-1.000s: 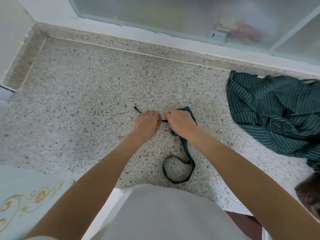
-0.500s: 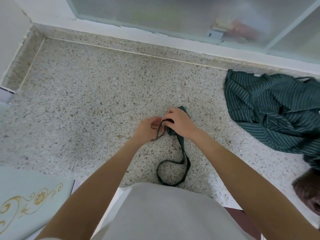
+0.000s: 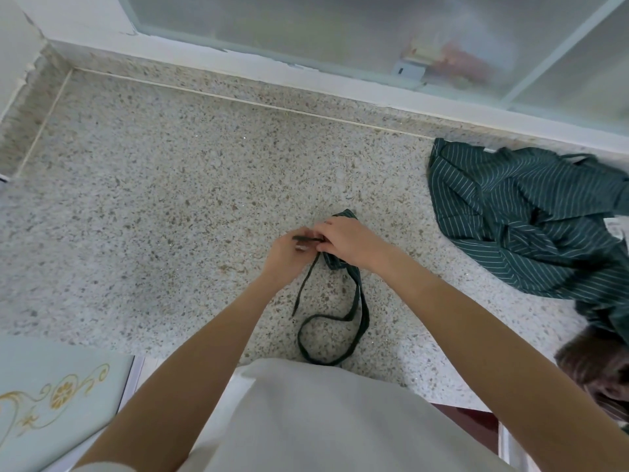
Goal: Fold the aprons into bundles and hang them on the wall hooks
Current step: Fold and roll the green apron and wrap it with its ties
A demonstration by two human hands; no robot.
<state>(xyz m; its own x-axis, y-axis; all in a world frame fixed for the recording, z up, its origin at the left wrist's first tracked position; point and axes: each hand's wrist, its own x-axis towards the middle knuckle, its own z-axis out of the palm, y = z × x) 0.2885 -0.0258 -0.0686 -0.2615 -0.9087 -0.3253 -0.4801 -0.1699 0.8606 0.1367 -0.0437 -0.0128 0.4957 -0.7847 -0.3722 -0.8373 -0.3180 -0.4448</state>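
**Two hands working a strap on a small apron bundle**

A person looked down at a speckled stone counter [image 3: 170, 206]; both bare forearms reached forward to its middle. The right hand [image 3: 343, 243] lay over a small dark green bundle [image 3: 335, 262], its fingers curled round the cloth; the left hand [image 3: 289, 258] sat just beside it, fingers curled and pinching a thin dark strap [image 3: 304, 238] between the two hands. From the bundle a long strap loop [image 3: 354, 321] trailed back toward the person's white shirt [image 3: 323, 420], lying flat on the counter. Well apart to the right, a crumpled green striped apron [image 3: 524, 212] lay near a frosted window [image 3: 340, 32]; a pale cabinet door [image 3: 51, 403] with gold scrollwork showed at lower left.
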